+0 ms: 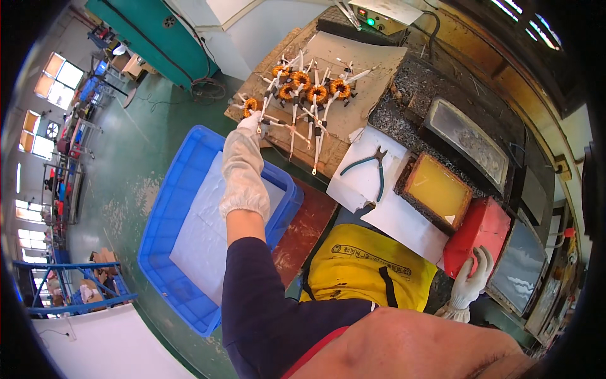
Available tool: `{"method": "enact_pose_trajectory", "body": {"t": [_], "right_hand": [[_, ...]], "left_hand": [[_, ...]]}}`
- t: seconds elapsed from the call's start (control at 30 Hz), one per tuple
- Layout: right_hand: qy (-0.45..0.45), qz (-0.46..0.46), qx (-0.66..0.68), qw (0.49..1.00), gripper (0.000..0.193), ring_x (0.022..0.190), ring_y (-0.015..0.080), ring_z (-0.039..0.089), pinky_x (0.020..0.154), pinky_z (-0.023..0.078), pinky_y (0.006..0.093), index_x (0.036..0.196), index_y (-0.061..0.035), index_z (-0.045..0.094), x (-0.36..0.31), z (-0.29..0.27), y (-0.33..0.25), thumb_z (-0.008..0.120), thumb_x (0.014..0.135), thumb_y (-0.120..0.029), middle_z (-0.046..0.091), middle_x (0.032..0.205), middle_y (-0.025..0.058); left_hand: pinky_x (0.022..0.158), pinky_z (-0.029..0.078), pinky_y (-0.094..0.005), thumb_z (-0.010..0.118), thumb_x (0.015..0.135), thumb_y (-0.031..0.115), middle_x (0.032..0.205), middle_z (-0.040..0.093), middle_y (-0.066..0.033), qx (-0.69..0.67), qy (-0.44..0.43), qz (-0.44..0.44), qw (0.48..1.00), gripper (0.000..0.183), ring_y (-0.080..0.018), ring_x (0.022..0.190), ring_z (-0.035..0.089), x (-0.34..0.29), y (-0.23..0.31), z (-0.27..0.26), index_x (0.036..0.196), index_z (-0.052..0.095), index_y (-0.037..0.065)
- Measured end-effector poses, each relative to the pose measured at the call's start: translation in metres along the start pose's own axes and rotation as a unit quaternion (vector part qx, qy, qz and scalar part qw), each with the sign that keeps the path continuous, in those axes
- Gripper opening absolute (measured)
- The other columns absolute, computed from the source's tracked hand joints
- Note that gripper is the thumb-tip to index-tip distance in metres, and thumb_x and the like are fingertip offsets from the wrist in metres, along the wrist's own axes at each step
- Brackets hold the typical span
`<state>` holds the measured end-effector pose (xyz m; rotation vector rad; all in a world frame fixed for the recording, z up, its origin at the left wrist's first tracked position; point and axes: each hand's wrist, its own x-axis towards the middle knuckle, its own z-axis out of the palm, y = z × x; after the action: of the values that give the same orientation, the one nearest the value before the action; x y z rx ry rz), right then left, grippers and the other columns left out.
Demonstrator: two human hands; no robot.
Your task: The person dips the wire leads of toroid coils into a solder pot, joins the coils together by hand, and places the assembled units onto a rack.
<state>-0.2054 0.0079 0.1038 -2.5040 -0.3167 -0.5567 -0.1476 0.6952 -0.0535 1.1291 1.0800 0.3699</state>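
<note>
My left hand (250,122), in a white glove and pale cloth sleeve, reaches to the left edge of the worktable. Its fingers are closed at the lower side of a copper-wound ring coil (250,106). Several similar ring coils (317,94) lie to the right of it, with white and black sleeved leads ending in bare tips and lugs. My right hand (472,276), also gloved, is at the lower right beside a red box-shaped object (478,235). Its fingers are apart and slightly bent, with nothing visible in them.
Cutting pliers (372,169) with dark green handles lie on white paper (404,218). Right of them are a tray of yellow material (440,189) and a metal-framed pot (470,142) with a grey surface. A blue crate (180,278) holding a white sheet stands at left. A control box (379,18) sits behind.
</note>
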Motion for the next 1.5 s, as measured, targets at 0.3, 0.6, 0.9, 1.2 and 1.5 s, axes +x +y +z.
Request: {"method": "enact_pose_trajectory", "body": {"t": [0.3,0.6,0.9,1.2,1.5], "right_hand": [[0.010,-0.031,-0.039,0.999,0.027,0.101,0.0351,0.057,0.087,0.046,0.0398,0.107,-0.0004,0.059,-0.008,-0.014,0.007,0.056,0.080,0.005,0.057,0.112,0.0182],[0.009,-0.044,-0.001,0.999,0.029,0.102,0.0352,0.058,0.088,0.047,0.0400,0.106,-0.0014,0.059,0.007,-0.016,-0.010,0.058,0.078,0.005,0.057,0.111,0.0187],[0.020,-0.477,-0.003,0.878,0.040,0.101,0.0311,0.058,0.088,0.050,0.0449,0.105,-0.0061,0.059,0.077,-0.045,-0.120,0.070,0.066,-0.008,0.059,0.105,0.0134],[-0.119,-0.445,-0.099,0.882,0.037,0.095,0.0269,0.061,0.081,0.051,0.0397,0.102,-0.0064,0.058,0.050,-0.066,-0.078,0.068,0.067,-0.016,0.060,0.104,0.0101],[-0.183,-0.314,-0.140,0.921,0.062,0.098,0.0314,0.060,0.085,0.048,0.0439,0.111,-0.0055,0.056,0.029,-0.103,-0.038,0.073,0.051,-0.008,0.059,0.106,0.0122]], "left_hand": [[0.075,0.048,-0.0353,0.061,0.088,0.037,0.093,0.066,-0.0128,0.195,0.094,0.313,0.925,0.036,-0.0191,0.084,0.062,-0.086,0.019,0.048,0.098,0.059,0.002],[0.070,0.049,-0.0252,0.055,0.091,0.016,0.092,0.065,-0.0082,0.157,-0.130,0.374,0.905,0.019,-0.0123,0.078,0.061,-0.238,0.088,0.065,0.105,0.057,0.002],[0.062,0.051,-0.0274,0.053,0.093,0.010,0.084,0.060,-0.0108,0.059,-0.743,0.063,0.663,0.027,-0.0143,0.062,0.060,-0.393,0.019,0.119,0.118,0.048,0.000],[0.084,0.049,-0.0304,0.059,0.093,0.024,0.101,0.065,-0.0064,0.283,-0.709,0.230,0.604,0.029,-0.0139,0.091,0.061,-0.356,-0.026,0.177,0.115,0.059,0.005],[0.095,0.043,-0.0367,0.055,0.084,0.038,0.112,0.063,-0.0175,0.439,-0.160,0.330,0.820,0.044,-0.0299,0.109,0.059,-0.125,0.015,0.216,0.114,0.060,0.007]]}}
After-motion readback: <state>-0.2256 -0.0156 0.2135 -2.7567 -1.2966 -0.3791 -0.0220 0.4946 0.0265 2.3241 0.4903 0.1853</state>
